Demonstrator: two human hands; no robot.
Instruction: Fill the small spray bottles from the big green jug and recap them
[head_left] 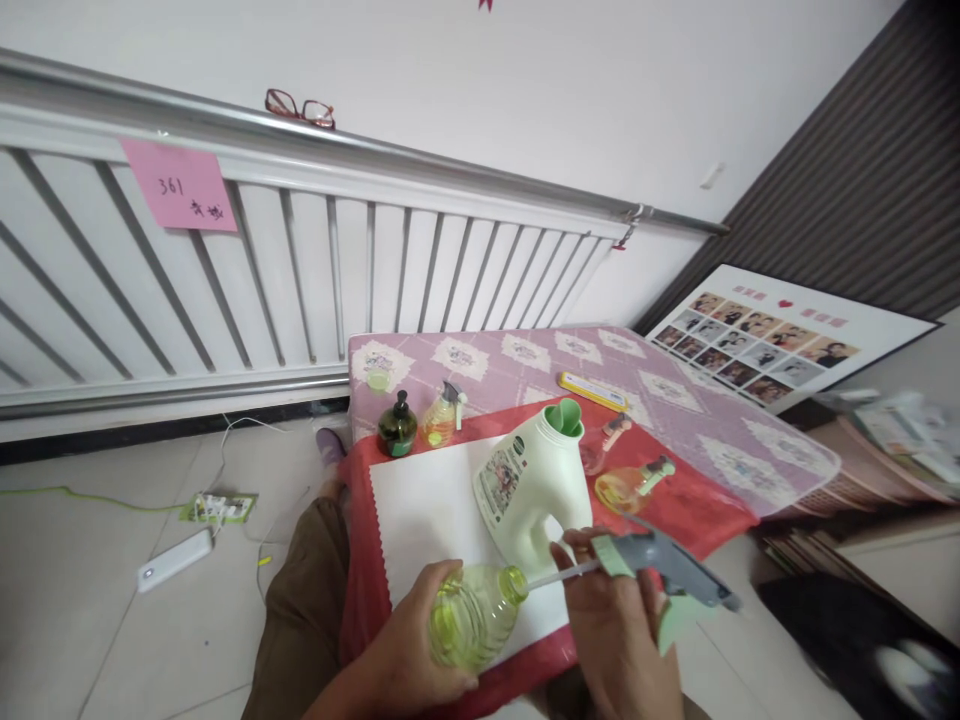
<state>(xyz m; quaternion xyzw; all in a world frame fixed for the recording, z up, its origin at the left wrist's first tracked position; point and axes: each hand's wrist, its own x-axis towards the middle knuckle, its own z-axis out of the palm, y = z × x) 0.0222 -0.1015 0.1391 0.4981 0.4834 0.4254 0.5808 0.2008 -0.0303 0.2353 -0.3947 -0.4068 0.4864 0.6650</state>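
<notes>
My left hand (420,650) is wrapped round a ribbed, clear yellow-green bottle (480,615), tilted so its open mouth faces right. In my right hand (611,620) is a grey and pale-green spray head (664,565). Its thin dip tube (559,577) points left, with the tip at the bottle's mouth; I cannot tell whether it is inside. Just beyond my hands a large pale-green detergent jug (536,480) with a green spout stands on a white sheet (420,500).
Behind are a dark pump bottle (397,425), a yellow spray bottle (442,415), a pink-topped spray bottle (604,445) and an amber spray bottle (630,490). A yellow box (592,391) lies on the patterned tablecloth (675,390). A radiator (435,265) borders the table's far side.
</notes>
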